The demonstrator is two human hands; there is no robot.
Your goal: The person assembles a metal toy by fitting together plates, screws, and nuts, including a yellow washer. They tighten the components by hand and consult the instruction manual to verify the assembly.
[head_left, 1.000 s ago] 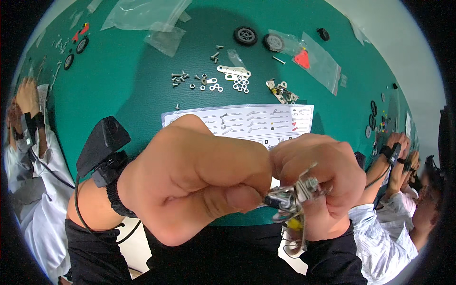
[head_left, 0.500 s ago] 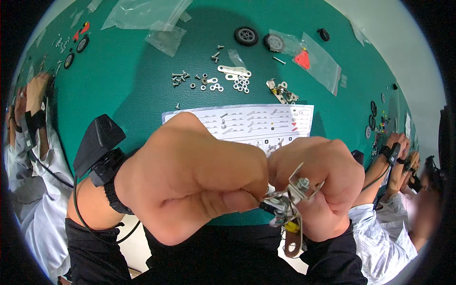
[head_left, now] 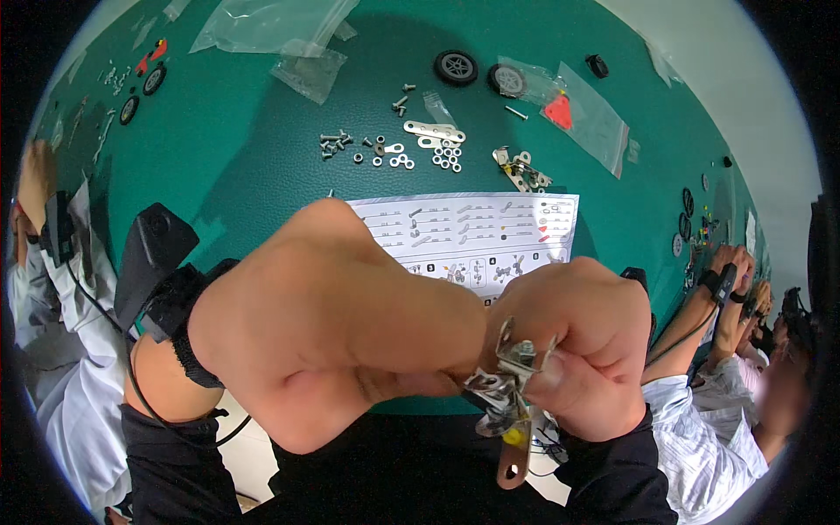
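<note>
My left hand (head_left: 341,324) is closed, its thumb and fingers pressed on the left side of a small metal bracket assembly (head_left: 503,402). Curled around the other side of the same assembly is my right hand (head_left: 586,350), thumb against it. The piece is made of silvery brackets and a bolt, with a yellow bit and a rounded perforated strip hanging down. Both hands touch each other in front of my lap. Beneath and behind them lies a printed instruction sheet (head_left: 472,223), partly covered by my hands.
Loose screws (head_left: 332,144), nuts (head_left: 447,157) and perforated metal strips (head_left: 435,131) lie beyond the sheet. A second metal assembly (head_left: 521,168), black wheels (head_left: 456,67), a red part (head_left: 558,111) and clear plastic bags (head_left: 262,26) are farther back. Other people's hands work at both sides.
The assembly has moved slightly left and down and turned between my fingers. Both hands shifted a little left with it, still gripping. A neighbour's hand at far left moved.
</note>
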